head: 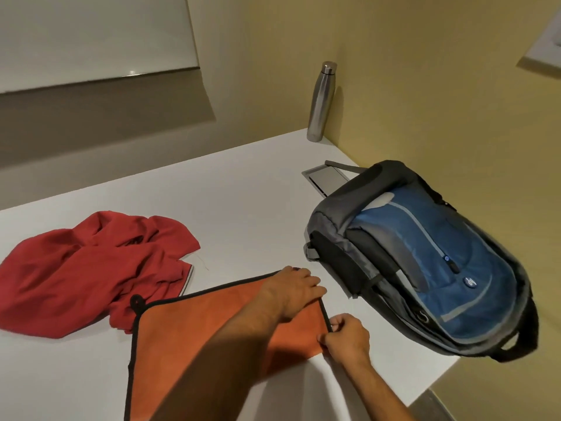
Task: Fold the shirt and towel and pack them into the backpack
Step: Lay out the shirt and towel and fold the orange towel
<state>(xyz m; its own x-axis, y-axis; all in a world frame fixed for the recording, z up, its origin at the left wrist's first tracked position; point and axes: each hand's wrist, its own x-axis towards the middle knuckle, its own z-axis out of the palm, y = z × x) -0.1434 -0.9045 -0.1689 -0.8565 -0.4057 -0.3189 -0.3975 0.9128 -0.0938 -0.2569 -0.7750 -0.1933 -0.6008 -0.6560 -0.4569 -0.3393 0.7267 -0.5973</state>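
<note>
- Lying crumpled at the table's left, the red shirt [91,268] waits unfolded; its near hem touches the towel's black-looped corner, so a hard tug on the towel could, you may find, drag it along.
- Spread flat before you, the orange towel [188,338] with black piping runs out of view at the bottom; if one corner slips, the fold will likely come out skewed.
- Pressing the far right corner, your left hand [293,291] lies on the cloth with fingers curled over the edge.
- Pinching the piped right edge, your right hand [346,337] grasps the towel near the table [243,202] rim; pull too far and the cloth may slide off.
- Resting on its back at right, the blue-and-grey backpack [425,259] looks zipped, its handle overhanging the edge; a nudge could tip it.
</note>
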